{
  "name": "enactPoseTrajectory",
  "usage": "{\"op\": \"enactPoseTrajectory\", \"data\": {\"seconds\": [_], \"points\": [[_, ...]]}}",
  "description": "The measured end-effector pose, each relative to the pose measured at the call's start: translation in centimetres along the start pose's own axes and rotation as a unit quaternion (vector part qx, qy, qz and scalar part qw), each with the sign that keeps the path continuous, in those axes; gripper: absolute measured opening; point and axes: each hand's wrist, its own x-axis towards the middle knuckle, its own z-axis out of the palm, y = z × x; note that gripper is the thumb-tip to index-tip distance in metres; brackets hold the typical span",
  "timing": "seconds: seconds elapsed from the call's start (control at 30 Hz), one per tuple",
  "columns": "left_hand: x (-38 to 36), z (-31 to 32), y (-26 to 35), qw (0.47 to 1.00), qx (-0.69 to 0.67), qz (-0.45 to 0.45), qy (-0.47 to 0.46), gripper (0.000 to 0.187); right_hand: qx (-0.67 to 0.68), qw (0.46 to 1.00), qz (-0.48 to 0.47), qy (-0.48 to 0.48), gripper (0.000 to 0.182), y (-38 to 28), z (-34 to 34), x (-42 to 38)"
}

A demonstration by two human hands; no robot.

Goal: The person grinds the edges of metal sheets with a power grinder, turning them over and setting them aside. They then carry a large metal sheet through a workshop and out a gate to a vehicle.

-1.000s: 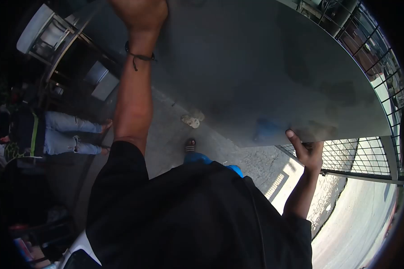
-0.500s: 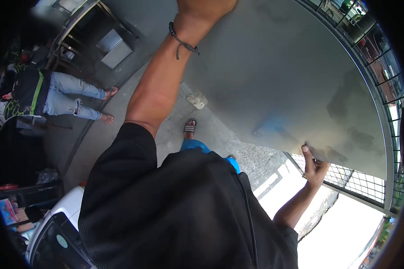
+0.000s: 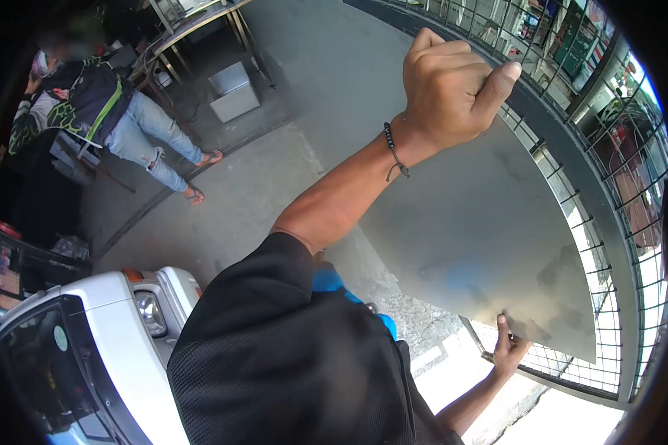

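A large flat grey metal sheet [image 3: 460,230] with dark smudges stands tilted in front of me, beside a wire-mesh gate. My left hand [image 3: 453,96], with a dark beaded bracelet at the wrist, is closed at the sheet's upper end. Its back faces me and its thumb sticks out to the right; the curled fingertips are hidden. Lower right, my right hand [image 3: 511,350] grips the sheet's near edge, thumb on the face towards me and fingers behind.
The mesh gate [image 3: 623,185] curves along the right side. A white vehicle [image 3: 119,311] stands at lower left. Another person [image 3: 111,111] in ripped jeans stands at upper left, near a metal-framed table [image 3: 200,26] and a silver box [image 3: 234,93]. Concrete floor [image 3: 260,163] lies between.
The view has turned, bringing more of the vehicle and gate into sight. My left hand now appears lower and farther right. The sheet's near edge and my right hand appear lower in view.
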Motion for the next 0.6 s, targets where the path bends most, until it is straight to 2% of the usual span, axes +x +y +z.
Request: {"op": "enactPoseTrajectory", "data": {"seconds": [0.1,0.17,0.27,0.37,0.5,0.57,0.6], "points": [[-0.4,1.6,2.5,0.999,-0.013,-0.03,0.016,0.056,-0.034,0.999,-0.021,0.007,0.019,0.8,-1.9,-1.0],[-1.1,2.6,3.9,1.0,-0.004,-0.019,0.025,0.054,-0.069,0.992,0.108,-0.005,0.026,-1.3,-3.0,-1.4],[-1.5,3.2,5.9,1.0,-0.008,-0.025,0.015,0.051,-0.057,0.99,0.125,0.026,0.037,2.2,-3.9,-3.0],[-2.4,3.7,7.4,0.999,-0.027,-0.032,0.03,0.05,-0.052,0.969,0.241,0.036,0.04,2.5,-4.5,-3.9],[-3.5,4.0,8.3,0.999,-0.025,-0.028,-0.003,0.049,-0.042,0.974,0.215,0.051,0.04,4.1,-4.8,-5.1],[-3.8,4.1,8.8,0.999,-0.026,-0.033,-0.013,0.049,0.048,0.972,0.221,0.06,0.041,5.3,-4.6,-5.6],[-4.1,4.3,9.0,0.999,-0.024,-0.032,-0.009,0.049,-0.041,0.964,0.259,0.031,0.046,4.3,-5.0,-5.4]]}}
